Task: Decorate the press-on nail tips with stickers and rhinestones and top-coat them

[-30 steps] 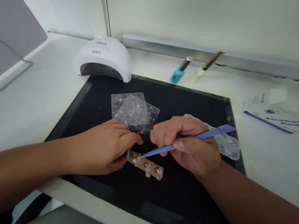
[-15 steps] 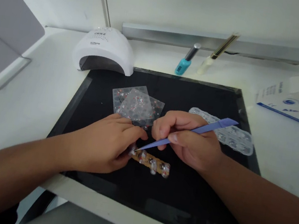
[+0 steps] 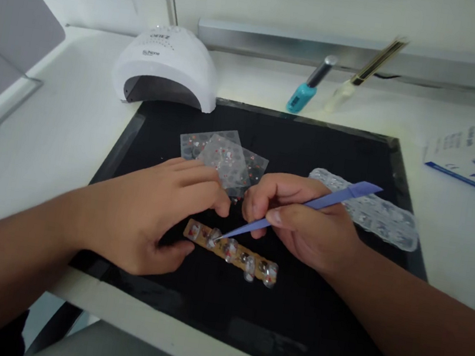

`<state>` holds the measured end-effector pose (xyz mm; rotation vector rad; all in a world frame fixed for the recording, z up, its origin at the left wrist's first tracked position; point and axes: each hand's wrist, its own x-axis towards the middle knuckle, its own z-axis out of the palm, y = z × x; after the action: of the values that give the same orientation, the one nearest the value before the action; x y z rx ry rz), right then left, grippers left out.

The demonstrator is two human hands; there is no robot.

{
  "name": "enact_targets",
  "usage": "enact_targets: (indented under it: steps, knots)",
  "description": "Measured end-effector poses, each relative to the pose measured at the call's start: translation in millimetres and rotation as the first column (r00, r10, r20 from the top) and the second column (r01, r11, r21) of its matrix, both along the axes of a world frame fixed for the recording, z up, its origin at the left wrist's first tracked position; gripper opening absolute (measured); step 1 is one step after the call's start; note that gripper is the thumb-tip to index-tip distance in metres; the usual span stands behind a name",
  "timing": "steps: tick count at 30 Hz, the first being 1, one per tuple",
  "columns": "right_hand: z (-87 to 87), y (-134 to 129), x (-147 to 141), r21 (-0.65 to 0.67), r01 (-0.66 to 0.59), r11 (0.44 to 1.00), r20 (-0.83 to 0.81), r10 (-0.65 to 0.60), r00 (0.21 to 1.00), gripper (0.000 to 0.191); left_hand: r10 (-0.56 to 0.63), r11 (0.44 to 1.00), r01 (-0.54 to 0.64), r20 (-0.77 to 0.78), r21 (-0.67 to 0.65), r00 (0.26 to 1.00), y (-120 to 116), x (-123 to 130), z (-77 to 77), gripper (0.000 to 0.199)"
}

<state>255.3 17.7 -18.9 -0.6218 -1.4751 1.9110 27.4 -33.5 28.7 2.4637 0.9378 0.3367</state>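
Clear pieces (image 3: 270, 274) are seated along the strip (image 3: 221, 249) on the mat's (image 3: 201, 300) near half, any remainder being undeterminable, while the tool (image 3: 327, 200) is clamped in the right hand (image 3: 301, 226) and the left hand's (image 3: 156, 210) digits are held apart.

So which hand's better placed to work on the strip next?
Right, likely: the right hand holds the purple tool, pointed at the tan strip; the left hand appears to hold nothing.
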Motion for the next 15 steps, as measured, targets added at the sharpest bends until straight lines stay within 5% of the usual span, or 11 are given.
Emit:
enact_targets:
  steps: [15]
  knots:
    - [1.8, 0.9, -3.2, -0.024, 0.01, 1.0, 0.076, -0.008, 0.997, 0.01, -0.163, 0.986, 0.164, 0.034, -0.021, 0.986, 2.0, 1.8, 2.8, 0.019]
